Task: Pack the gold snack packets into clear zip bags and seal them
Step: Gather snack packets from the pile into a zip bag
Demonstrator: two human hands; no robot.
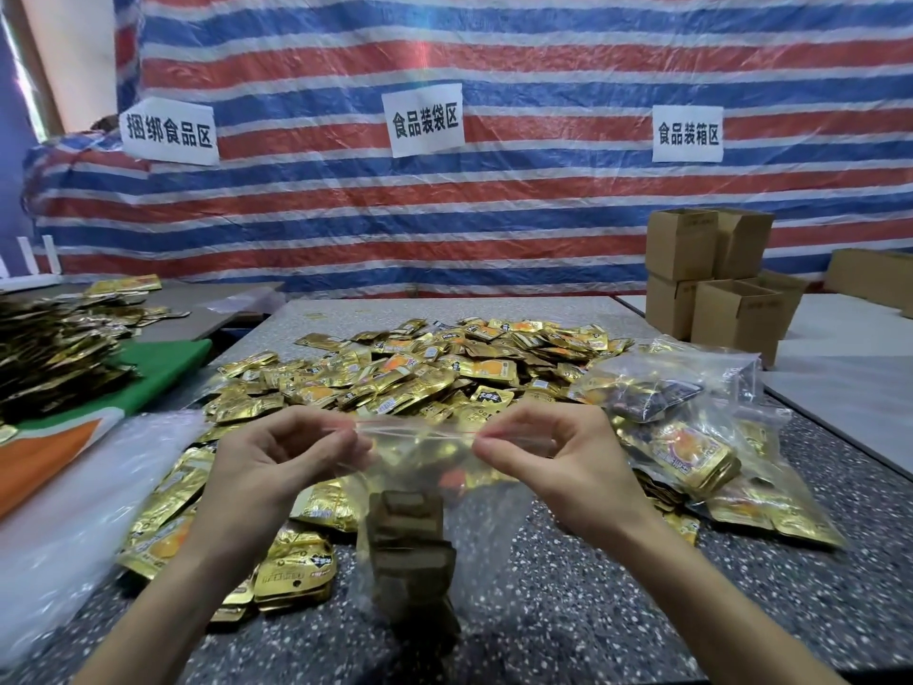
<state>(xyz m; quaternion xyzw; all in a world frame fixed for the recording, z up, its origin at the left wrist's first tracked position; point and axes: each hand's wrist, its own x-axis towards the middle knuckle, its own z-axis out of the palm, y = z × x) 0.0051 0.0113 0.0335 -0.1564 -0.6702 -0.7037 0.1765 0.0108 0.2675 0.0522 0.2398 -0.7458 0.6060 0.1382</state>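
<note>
We hold the clear zip bag (420,479) by its top strip, stretched between our hands. Our left hand (276,462) pinches the nine o'clock end between thumb and forefinger, and our right hand (558,457) pinches the three o'clock end. The gold packets (412,546) hang stacked inside, at six o'clock below our fingertips. Both palms turn inward.

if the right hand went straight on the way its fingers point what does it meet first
Probably the left hand. The right hand pinches the top edge of the clear zip bag, fingers pointing along it toward the left hand, with only bag edge between.
</note>
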